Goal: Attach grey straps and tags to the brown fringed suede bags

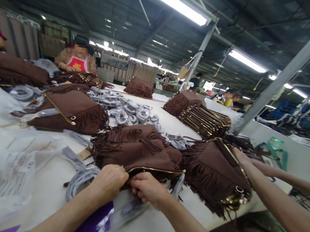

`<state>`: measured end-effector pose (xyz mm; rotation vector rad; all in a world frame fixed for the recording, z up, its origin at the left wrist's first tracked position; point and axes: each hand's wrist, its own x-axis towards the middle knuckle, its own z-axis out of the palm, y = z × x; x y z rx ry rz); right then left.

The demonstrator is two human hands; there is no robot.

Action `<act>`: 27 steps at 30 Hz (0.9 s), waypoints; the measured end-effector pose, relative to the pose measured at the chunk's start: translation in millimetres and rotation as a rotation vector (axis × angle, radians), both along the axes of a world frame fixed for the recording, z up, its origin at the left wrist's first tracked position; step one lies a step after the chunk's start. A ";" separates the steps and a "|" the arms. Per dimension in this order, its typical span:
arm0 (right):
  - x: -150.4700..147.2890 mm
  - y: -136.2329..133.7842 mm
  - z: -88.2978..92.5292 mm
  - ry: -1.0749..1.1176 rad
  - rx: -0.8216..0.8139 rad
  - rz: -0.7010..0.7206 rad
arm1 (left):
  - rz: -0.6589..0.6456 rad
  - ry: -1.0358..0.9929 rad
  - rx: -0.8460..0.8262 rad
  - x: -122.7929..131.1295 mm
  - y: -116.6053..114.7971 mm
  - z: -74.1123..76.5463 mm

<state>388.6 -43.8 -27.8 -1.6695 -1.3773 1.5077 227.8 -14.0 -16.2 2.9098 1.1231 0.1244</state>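
A brown fringed bag (149, 154) lies on the table in front of me, its gold zipper edge facing me and partly undone. My left hand (109, 182) is closed on the bag's near edge at the left end of the zipper. Just right of it, my right hand (147, 188) pinches the near edge at the zipper opening; its fingertips are partly hidden there. Beside my left wrist sits a coiled strap (78, 182) in grey wrapping. A brown paper tag (84, 154) lies behind that coil.
To my right, a co-worker's hands (243, 161) rest on another fringed bag (211, 168). Wrapped straps (129, 112) are heaped behind my bag. Stacked bags (204, 120) stand farther back. Clear plastic bags (10, 171) cover the left side; purple sheeting (94, 220) lies nearest me.
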 end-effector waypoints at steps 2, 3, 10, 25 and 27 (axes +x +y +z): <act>-3.3 2.2 -5.3 -0.127 0.125 0.009 | 0.011 0.006 -0.012 0.7 0.1 0.3; -5.4 3.1 -7.8 -0.196 0.192 0.005 | 0.016 0.008 -0.017 0.9 0.1 0.5; -24.6 -0.7 -19.4 -0.600 0.449 -0.077 | 0.037 0.004 -0.030 1.1 -0.3 0.8; -4.9 -18.7 13.6 0.192 0.217 0.032 | 0.021 -0.715 -0.738 -41.4 13.7 12.3; -6.9 -18.3 21.7 0.374 0.145 0.006 | 0.123 -0.850 -0.852 -39.0 15.0 10.0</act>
